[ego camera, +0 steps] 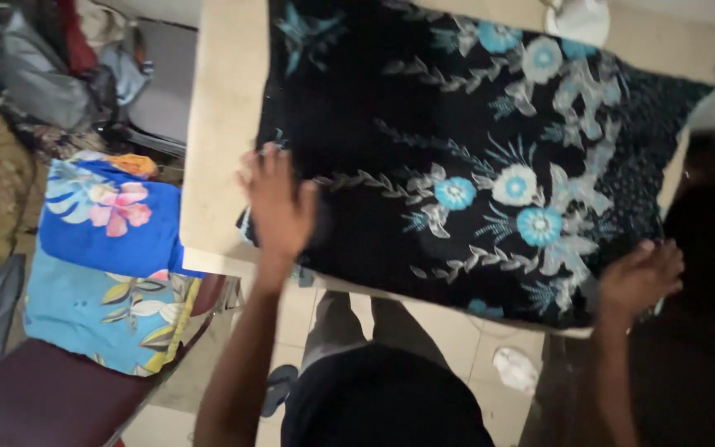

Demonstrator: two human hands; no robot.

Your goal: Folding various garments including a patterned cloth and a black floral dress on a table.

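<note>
A black cloth (374, 91) printed with blue and white flowers lies spread over a beige padded board (217, 124). My left hand (279, 203) rests flat on the cloth's near left corner, fingers apart. At the near right edge, my right hand (639, 277) curls over the cloth's border where it hangs off the board; whether it pinches the fabric is unclear.
Folded blue floral cloths (105, 215) and a lighter blue one (109, 319) lie on a dark red bench (35, 393) at the left. A heap of clothes and bags (51, 66) sits at the back left. A white object (577, 18) rests at the board's far edge. Tiled floor lies below.
</note>
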